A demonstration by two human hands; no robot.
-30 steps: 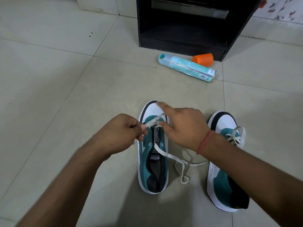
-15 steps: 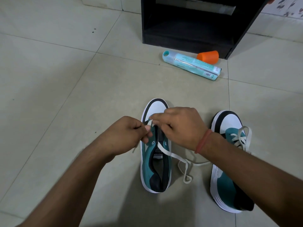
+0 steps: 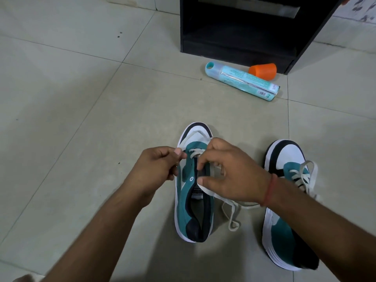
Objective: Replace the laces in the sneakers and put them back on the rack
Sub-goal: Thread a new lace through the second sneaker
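Pale floor tiles (image 3: pixel 81 98) carry everything in view. Over them, the left hand (image 3: pixel 156 169) is curled tight, thumb against forefinger, pinching one end of the white lace (image 3: pixel 195 152) at the left edge of the near sneaker (image 3: pixel 193 196). The right hand (image 3: pixel 230 176) hovers over the same sneaker's tongue with fingers half bent; its fingertips (image 3: pixel 200 164) pinch the lace at the eyelets, and the thumb lies across a loose length of it. That length runs under the wrist, which wears a red band (image 3: pixel 269 190), and ends in a loop on the floor between the two shoes. This sneaker is laced only at its front eyelets, toe pointing away. Just to the right stands the second sneaker (image 3: pixel 284 210), already laced. Farther off lie a teal spray can (image 3: pixel 242 80) and an orange cap (image 3: pixel 263 71), close together, in front of the black rack (image 3: pixel 244 47).
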